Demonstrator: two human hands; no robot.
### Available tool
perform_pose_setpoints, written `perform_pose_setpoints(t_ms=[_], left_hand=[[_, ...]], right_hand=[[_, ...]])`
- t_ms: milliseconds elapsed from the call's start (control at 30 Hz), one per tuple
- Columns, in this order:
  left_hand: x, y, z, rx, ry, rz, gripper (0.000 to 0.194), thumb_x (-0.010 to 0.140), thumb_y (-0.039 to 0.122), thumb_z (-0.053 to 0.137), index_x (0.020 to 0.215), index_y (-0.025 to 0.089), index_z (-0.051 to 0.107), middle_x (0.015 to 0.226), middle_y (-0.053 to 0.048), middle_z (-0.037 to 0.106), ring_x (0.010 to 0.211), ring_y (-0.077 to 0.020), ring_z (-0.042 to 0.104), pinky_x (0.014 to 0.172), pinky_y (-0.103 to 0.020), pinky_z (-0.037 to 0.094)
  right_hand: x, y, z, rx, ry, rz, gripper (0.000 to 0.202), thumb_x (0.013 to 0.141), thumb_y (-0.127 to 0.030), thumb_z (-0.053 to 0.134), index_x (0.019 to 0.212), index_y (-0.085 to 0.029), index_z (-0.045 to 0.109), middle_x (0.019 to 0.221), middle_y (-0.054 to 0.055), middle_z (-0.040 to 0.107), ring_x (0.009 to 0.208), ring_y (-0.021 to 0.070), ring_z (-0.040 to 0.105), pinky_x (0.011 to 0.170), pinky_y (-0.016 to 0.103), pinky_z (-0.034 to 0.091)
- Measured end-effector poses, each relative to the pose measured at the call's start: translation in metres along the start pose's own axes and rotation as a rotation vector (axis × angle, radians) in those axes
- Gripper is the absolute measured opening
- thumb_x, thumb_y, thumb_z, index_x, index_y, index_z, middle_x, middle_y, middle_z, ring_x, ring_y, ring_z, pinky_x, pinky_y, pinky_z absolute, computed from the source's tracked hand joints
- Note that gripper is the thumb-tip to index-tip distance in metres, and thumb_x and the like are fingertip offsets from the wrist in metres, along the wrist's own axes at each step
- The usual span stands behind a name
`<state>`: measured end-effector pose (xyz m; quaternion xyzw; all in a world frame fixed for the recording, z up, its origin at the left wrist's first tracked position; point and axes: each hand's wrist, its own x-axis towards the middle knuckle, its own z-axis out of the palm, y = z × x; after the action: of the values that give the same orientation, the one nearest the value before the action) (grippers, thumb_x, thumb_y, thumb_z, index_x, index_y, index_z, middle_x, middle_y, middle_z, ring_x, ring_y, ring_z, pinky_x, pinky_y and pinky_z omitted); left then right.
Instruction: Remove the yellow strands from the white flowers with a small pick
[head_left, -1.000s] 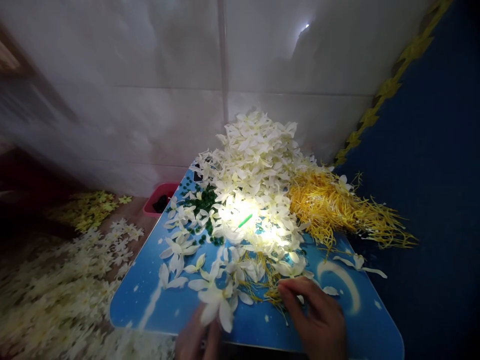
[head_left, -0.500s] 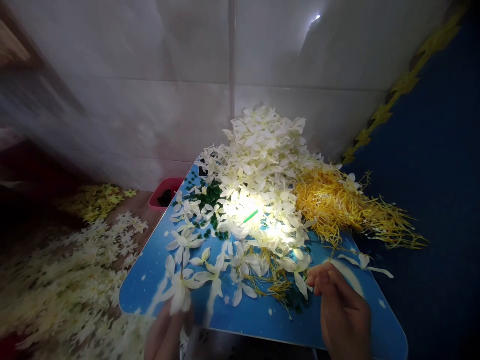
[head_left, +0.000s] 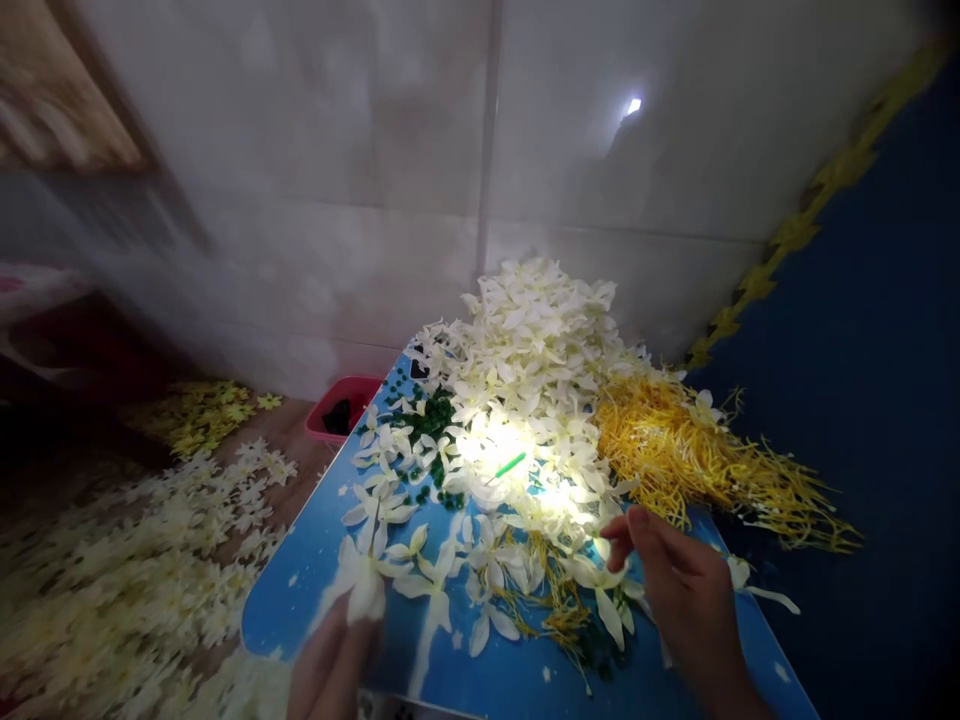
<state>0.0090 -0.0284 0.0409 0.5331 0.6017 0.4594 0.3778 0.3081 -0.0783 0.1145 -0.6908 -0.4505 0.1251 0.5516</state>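
At the table's front left, my left hand (head_left: 337, 655) pinches a white flower (head_left: 365, 578) whose petals spread above the fingertips. My right hand (head_left: 671, 580) is raised over the right part of the blue table (head_left: 300, 580), thumb and fingers closed together near the white petals; whatever it may hold is too small to make out. A large heap of white flowers (head_left: 540, 320) lies behind the hands, brightly lit in its lower middle. A green stick (head_left: 511, 465) rests on it. Orange-yellow strands (head_left: 660, 430) are piled on the right. Small dark green pieces (head_left: 431, 415) lie left of the heap.
A pink container (head_left: 322, 415) with something dark inside stands left of the table. Many white flowers (head_left: 135, 560) and some yellow ones (head_left: 199, 415) cover the floor at the left. A tiled wall (head_left: 337, 200) rises behind, with a dark blue surface (head_left: 885, 350) at the right.
The view has tilted up, so the scene sits lower. My right hand has moved up and inward toward the white flowers, while my left hand keeps the flower.
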Motion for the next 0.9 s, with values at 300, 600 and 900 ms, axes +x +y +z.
perform_pose_setpoints(t_ms=[300,600,900], left_hand=[[0.088,0.114,0.058,-0.012,-0.288,0.526,0.029,0.092,0.039,0.047,0.078,0.019,0.063,0.064,-0.001,0.061,0.053,-0.0161,0.055,0.048,-0.025,0.04],[0.145,0.138,0.112,0.07,-0.293,0.666,0.033,0.098,0.037,0.04,0.074,0.02,0.056,0.064,0.001,0.055,0.056,-0.0153,0.05,0.055,-0.026,0.037],[0.124,0.116,0.113,-0.002,-0.385,0.803,0.022,0.096,0.037,0.048,0.089,0.024,0.064,0.074,-0.002,0.065,0.063,-0.0172,0.059,0.064,-0.026,0.05]], right_hand=[[0.163,-0.031,0.048,-0.154,-0.028,-0.338,0.033,0.075,-0.034,0.075,0.107,-0.024,0.071,0.091,0.005,0.07,0.06,0.0165,0.056,0.062,0.032,0.047],[0.19,-0.036,0.054,0.302,0.1,-0.183,0.023,0.081,-0.04,0.073,0.088,-0.017,0.071,0.089,0.006,0.073,0.086,0.0218,0.068,0.083,0.039,0.055],[0.145,-0.039,0.037,0.901,-0.232,0.29,0.031,0.059,-0.034,0.091,0.081,-0.018,0.075,0.073,0.001,0.071,0.059,0.0113,0.068,0.058,0.019,0.059]])
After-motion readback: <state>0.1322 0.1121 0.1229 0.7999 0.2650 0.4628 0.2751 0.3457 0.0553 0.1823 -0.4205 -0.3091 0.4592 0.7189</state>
